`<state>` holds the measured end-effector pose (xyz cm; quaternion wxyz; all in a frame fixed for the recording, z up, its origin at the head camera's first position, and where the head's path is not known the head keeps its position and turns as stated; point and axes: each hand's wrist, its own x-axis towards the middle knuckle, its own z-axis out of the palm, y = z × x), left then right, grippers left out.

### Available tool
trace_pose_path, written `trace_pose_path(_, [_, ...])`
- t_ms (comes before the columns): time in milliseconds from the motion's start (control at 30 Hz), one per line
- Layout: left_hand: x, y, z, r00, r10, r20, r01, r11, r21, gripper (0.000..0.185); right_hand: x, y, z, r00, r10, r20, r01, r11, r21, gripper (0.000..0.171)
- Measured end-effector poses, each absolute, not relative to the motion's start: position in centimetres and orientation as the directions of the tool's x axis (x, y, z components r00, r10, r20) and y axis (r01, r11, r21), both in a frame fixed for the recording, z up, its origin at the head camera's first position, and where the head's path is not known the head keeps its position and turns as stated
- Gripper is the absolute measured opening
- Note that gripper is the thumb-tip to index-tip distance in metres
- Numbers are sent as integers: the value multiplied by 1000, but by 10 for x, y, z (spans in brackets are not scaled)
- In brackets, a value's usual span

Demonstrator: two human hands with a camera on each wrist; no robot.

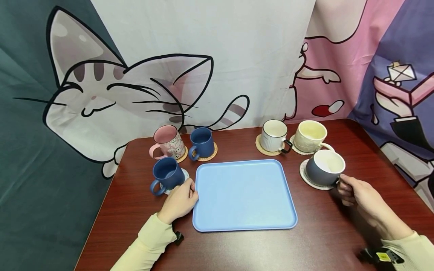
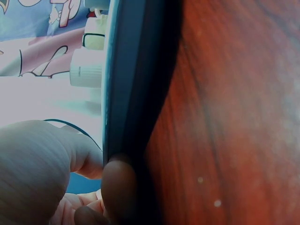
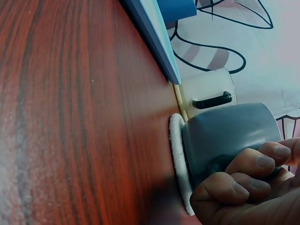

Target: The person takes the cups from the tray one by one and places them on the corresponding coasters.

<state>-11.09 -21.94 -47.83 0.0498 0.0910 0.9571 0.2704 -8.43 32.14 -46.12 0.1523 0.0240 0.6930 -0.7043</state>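
My left hand (image 1: 178, 200) pinches the left edge of a light blue rectangular tray (image 1: 244, 195), thumb above and a finger beneath, as the left wrist view shows along the tray's rim (image 2: 112, 93). At the right, my right hand (image 1: 361, 195) grips the handle side of a dark grey mug (image 1: 322, 172) with a white inside. The handle is mostly hidden by my curled fingers (image 3: 239, 187). This mug stands upright over a round pale coaster (image 1: 304, 175). Nothing lies on the tray.
Behind the grey mug are a cream mug (image 1: 310, 137) and a white mug with a black handle (image 1: 272, 135), on coasters. On the left stand a pink patterned mug (image 1: 171, 143), a blue mug (image 1: 202, 143) and another blue mug (image 1: 169, 175). A printed curtain (image 1: 217, 30) hangs behind the table.
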Motion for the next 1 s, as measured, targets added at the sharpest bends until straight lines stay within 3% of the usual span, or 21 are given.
trace_pose_path(767, [-111,-220,-479,-978,205,-45,150,831,535,12,-77,323,-468,-970,-153,-187,178,70,-981,50])
trace_pose_path(1000, [-111,-220,-480,-978,204,-41,150,829,538,11,-78,326,-467,-967,-116,-228,219,85,-972,48])
